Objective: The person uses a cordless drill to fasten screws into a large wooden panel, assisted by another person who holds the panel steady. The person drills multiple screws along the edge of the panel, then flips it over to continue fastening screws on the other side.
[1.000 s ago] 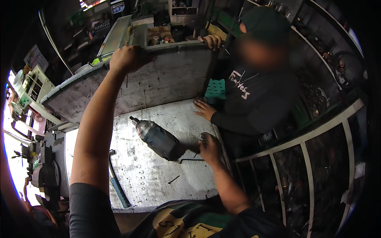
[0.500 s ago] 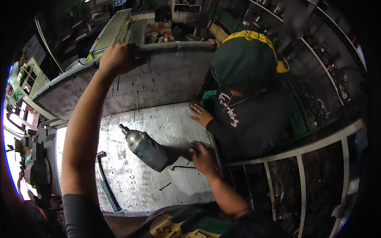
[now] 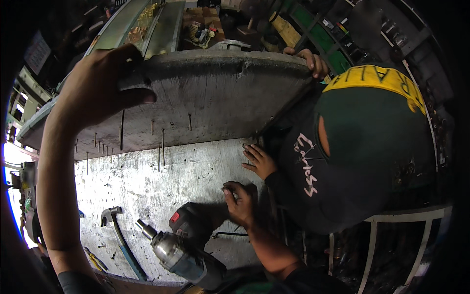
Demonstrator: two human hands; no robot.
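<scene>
Along its upper edge, the left hand [image 3: 100,81] grips the raised grey nail-studded board [image 3: 205,98]; the right hand [image 3: 240,201] presses flat, holding nothing, on the whitish worn bench top [image 3: 161,186].

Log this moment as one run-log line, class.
left hand: grips top edge of raised board | right hand: flat on bench | drill: lying near | hammer: on bench | co-worker's hand: holds board

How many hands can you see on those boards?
4: the left hand grips the raised board's top edge, the right hand presses the flat board; a co-worker's hands hold both.
</scene>
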